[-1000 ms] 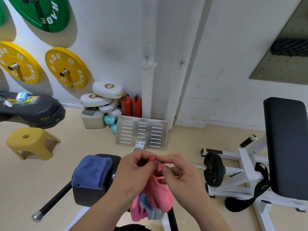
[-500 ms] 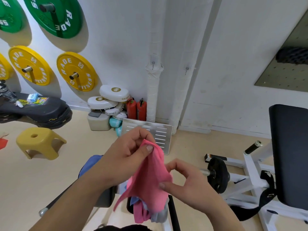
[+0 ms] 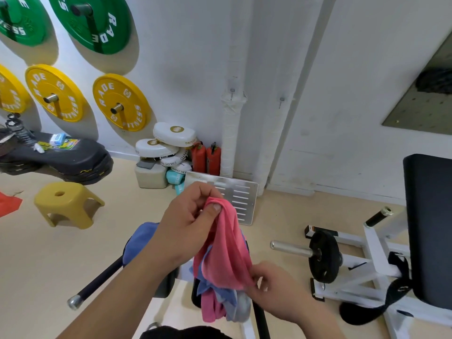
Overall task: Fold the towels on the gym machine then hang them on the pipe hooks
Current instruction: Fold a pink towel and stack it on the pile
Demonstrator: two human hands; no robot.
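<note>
My left hand (image 3: pixel 188 226) pinches the top corner of a pink towel (image 3: pixel 226 248) and holds it up over the gym machine. My right hand (image 3: pixel 276 287) grips the same towel at its lower edge, so the cloth hangs stretched between them. Below it a heap of pink, blue and grey towels (image 3: pixel 223 304) lies on the machine. A folded blue towel (image 3: pixel 144 238) rests on the machine's black pad (image 3: pixel 162 285), partly hidden by my left arm. Two small hooks, one (image 3: pixel 232 90) and another (image 3: pixel 282 99), stick out of the white wrapped pipes (image 3: pixel 231 133) on the wall ahead; both are bare.
A metal footplate (image 3: pixel 241 199) leans near the pipes. Red extinguishers (image 3: pixel 206 159) and white pads (image 3: pixel 171 140) stand at the wall's foot. A yellow stool (image 3: pixel 66 204) sits at left, a white bench frame with a black plate (image 3: pixel 324 255) at right. Weight plates (image 3: pixel 119 104) hang on the wall.
My left hand lifted the pink towel's corner upward while my right hand slid down to its lower edge, drawing the cloth out lengthwise. The view tilted up toward the wall.
</note>
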